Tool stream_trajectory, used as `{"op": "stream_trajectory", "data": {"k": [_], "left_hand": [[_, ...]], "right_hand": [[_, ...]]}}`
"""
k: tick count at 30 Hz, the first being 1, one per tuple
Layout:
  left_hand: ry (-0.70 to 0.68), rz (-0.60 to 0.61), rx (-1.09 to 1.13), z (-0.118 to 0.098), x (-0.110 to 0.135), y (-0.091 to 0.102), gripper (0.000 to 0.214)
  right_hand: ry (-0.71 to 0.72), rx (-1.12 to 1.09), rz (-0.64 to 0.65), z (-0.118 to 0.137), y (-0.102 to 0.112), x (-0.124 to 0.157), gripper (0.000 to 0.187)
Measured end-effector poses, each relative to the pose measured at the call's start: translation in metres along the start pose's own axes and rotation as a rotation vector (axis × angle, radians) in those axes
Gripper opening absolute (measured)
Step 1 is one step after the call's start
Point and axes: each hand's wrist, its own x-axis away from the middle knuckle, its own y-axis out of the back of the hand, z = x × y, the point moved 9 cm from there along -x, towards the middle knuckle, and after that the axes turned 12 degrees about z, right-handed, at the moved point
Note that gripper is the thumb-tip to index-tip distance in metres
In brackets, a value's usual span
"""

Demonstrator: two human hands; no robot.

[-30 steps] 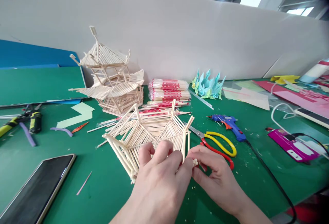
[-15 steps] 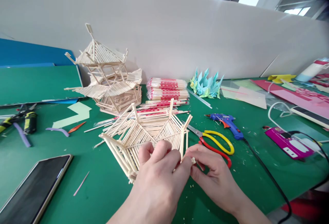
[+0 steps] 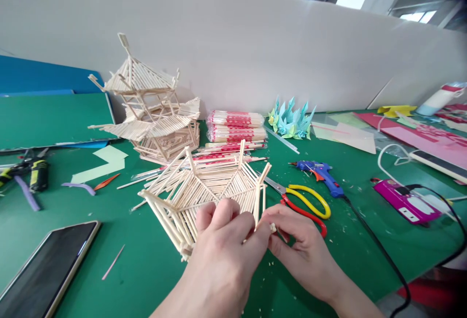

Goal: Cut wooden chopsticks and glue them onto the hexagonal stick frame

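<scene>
A hexagonal roof section (image 3: pixel 197 186) made of glued wooden sticks lies upturned on the green table (image 3: pixel 153 269) in front of me. My left hand (image 3: pixel 222 255) grips its near edge with curled fingers. My right hand (image 3: pixel 299 247) pinches a small wooden piece (image 3: pixel 272 228) against the near right corner of the section. Both hands meet at that corner. A finished stick pagoda (image 3: pixel 149 114) stands behind the section.
Red-and-yellow scissors (image 3: pixel 310 206) and a blue glue gun (image 3: pixel 321 172) with its black cord lie right of the section. Packs of chopsticks (image 3: pixel 237 128), paper cranes (image 3: pixel 290 121), a phone (image 3: pixel 47 264) at near left, pliers (image 3: pixel 32 172), and a pink device (image 3: pixel 406 201) surround the work.
The view has shifted slightly, so everything sits a little further left in frame. Both hands keep the same pinch at the roof section's corner.
</scene>
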Motion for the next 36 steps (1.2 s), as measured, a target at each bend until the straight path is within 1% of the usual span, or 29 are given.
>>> {"op": "stream_trajectory", "data": {"k": [3, 5, 7, 11, 13, 16, 19, 22, 26, 30, 36], "left_hand": [[0.01, -0.012, 0.011, 0.001, -0.001, 0.001, 0.008], [0.032, -0.013, 0.012, 0.002, -0.001, 0.001, 0.01], [0.049, 0.008, -0.011, 0.001, 0.001, 0.0, 0.011], [0.072, 0.062, -0.109, -0.004, 0.004, -0.003, 0.007], [0.082, 0.068, -0.143, -0.007, 0.004, -0.003, 0.007], [0.101, 0.043, -0.171, -0.007, 0.005, -0.001, 0.008], [0.113, 0.03, -0.167, -0.006, 0.004, -0.001, 0.01], [0.125, 0.033, -0.14, -0.004, 0.004, -0.002, 0.013], [0.115, 0.028, -0.059, 0.001, 0.002, -0.002, 0.013], [0.106, -0.005, -0.013, 0.006, 0.001, -0.003, 0.017], [0.11, -0.013, 0.016, 0.007, 0.0, -0.003, 0.02]], "right_hand": [[0.011, 0.009, 0.001, 0.0, 0.0, -0.001, 0.011], [0.017, 0.021, -0.003, -0.001, -0.001, 0.0, 0.01], [0.013, 0.035, -0.011, -0.002, -0.001, 0.002, 0.008], [0.01, 0.077, -0.02, -0.006, 0.0, 0.006, 0.006], [0.028, 0.128, -0.016, -0.008, 0.0, 0.008, 0.009], [0.061, 0.217, -0.006, -0.009, 0.0, 0.01, 0.015], [0.067, 0.246, -0.005, -0.012, 0.0, 0.01, 0.017], [0.061, 0.216, -0.01, -0.01, -0.001, 0.009, 0.014], [0.038, 0.11, -0.024, -0.005, -0.003, 0.007, 0.006], [-0.005, 0.04, -0.018, -0.006, -0.003, 0.005, 0.011], [0.001, -0.002, -0.02, -0.005, 0.0, 0.003, 0.013]]}}
